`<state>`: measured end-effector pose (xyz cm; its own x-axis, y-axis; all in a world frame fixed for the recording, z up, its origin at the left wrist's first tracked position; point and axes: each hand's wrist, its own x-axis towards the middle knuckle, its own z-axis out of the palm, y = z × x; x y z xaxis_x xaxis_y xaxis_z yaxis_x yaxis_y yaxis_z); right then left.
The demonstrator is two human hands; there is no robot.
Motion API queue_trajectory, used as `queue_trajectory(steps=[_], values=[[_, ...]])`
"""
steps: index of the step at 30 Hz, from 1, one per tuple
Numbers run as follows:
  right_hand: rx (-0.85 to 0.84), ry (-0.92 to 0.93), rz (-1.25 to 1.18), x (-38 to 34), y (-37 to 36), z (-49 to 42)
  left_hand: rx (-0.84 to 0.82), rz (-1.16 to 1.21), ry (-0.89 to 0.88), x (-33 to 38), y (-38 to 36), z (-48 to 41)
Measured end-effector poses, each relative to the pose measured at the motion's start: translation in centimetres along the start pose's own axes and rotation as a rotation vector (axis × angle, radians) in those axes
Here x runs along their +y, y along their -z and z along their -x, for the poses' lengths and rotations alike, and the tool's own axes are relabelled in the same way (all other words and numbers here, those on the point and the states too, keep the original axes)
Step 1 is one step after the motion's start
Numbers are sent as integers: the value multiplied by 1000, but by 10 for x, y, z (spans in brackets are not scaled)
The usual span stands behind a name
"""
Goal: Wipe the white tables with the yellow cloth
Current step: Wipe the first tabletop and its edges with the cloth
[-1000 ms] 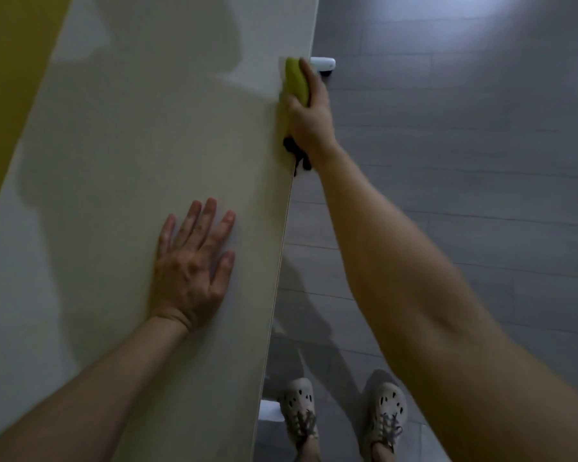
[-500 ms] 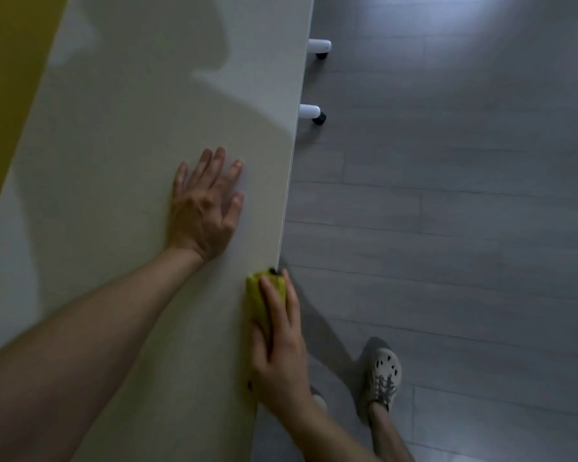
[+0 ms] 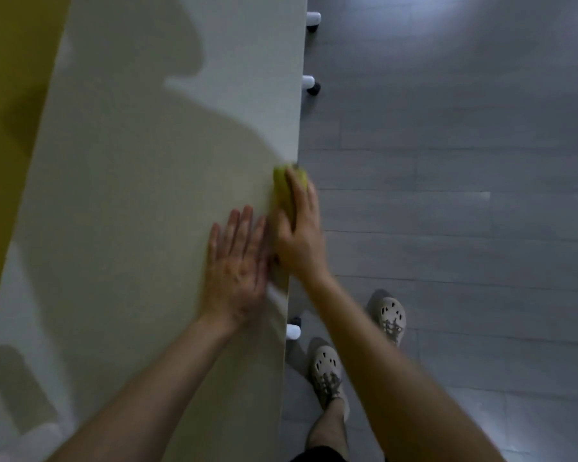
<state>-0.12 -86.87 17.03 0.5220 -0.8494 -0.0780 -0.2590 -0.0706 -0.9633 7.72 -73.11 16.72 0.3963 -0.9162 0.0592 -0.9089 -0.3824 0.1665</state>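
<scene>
The yellow cloth is clenched in the right grip along the edge of the white surface, just beside the left grip, which is laid flat and empty, so the cloth could be swept off that edge if pressure is misdirected outward.

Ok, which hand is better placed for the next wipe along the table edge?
Right. The right hand holds the yellow cloth against the white table at its floor-side edge, ready to slide along it. The left hand lies flat on the tabletop beside it, with no cloth.
</scene>
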Motion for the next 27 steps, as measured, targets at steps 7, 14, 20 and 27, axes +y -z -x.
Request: queue_trajectory(steps=[7,14,20,27], values=[[-75,-47,-53,-2,8,132,48,7,17,7,-2,22],[26,-106,-23,-12,3,-105,87,9,15,8,-6,21],[20,-10,-162,17,-4,63,80,-1,-11,2,-8,23],[-100,-5,-241,21,9,218,71,34,-1,3,-6,23]])
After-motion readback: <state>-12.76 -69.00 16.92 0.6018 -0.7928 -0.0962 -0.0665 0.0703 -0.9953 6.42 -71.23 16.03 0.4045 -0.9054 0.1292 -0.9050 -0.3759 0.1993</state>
